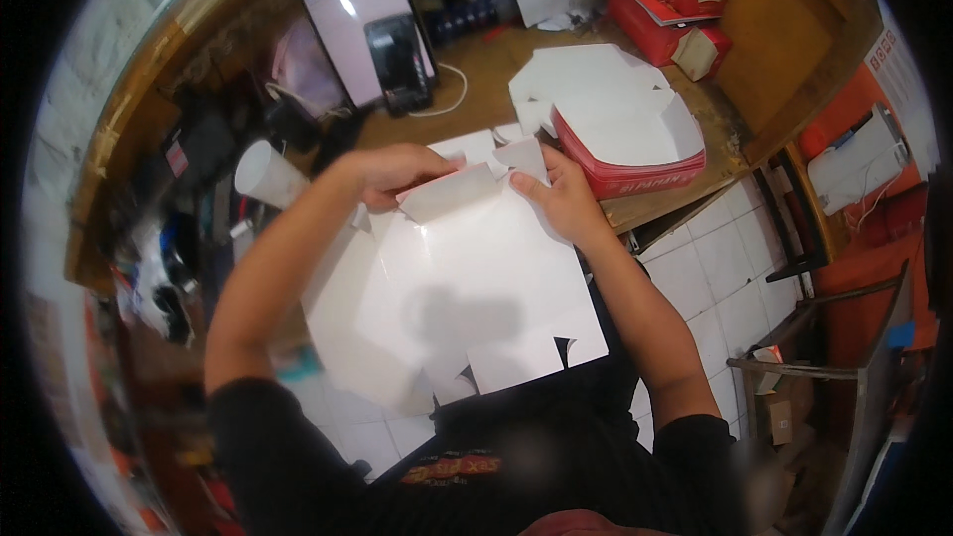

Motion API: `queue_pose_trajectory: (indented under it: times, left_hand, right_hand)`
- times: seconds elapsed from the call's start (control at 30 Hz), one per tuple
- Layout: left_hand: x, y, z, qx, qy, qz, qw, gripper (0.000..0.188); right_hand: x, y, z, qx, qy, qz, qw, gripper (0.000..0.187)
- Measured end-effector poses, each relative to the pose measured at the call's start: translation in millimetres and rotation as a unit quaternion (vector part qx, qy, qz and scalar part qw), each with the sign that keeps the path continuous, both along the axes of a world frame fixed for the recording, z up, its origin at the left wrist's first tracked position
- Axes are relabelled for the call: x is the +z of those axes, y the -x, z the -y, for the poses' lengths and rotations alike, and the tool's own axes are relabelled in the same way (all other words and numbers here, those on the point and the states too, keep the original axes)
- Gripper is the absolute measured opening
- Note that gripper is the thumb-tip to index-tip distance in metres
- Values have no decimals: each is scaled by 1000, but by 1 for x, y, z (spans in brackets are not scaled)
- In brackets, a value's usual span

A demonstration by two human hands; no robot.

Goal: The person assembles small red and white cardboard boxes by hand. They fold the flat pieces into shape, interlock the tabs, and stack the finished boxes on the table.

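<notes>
A large white cardboard box blank (496, 283) with cut flaps and slots lies in front of me, its near edge against my dark shirt. My left hand (402, 174) is closed on the blank's far edge, beside a raised flap (452, 191). With thumb and fingers, my right hand (556, 194) pinches a smaller flap (523, 156) at the far right corner. The fingers of both hands are partly hidden behind the card. Just beyond my right hand stands an opened-out red and white food box (625, 124), its lid folded back.
On the wooden table (476, 65), red boxes (665, 10) are stacked at the far right. A tablet (342, 30) leans at the back, with a black device (399, 65) before it. Left of my forearm is a white paper cup (268, 174). A wooden rack (844, 367) stands on the tiled floor at right.
</notes>
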State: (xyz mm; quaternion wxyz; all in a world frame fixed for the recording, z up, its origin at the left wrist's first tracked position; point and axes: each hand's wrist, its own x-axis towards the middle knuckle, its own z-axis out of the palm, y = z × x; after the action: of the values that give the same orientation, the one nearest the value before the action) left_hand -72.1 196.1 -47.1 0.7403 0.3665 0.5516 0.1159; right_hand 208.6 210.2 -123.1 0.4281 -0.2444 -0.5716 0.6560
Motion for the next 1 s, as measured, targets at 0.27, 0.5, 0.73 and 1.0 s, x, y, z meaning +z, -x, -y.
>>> queue_pose_trajectory:
  times: [0.27,0.5,0.73,1.0]
  left_hand:
    - [0,-25,-5,-135,53,57,988,31]
    - [27,-76,31,-182,-62,-139,971,39]
    - [7,-96,63,-177,-204,-304,914,57]
    - [-1,-133,91,-152,-382,-468,782,84]
  right_hand:
    - [2,-7,1,-6,-49,11,999,31]
    - [-1,-6,0,-6,-65,4,998,29]
    - [0,-5,1,-16,-71,33,997,26]
    - [-2,-8,1,-16,-82,32,996,25]
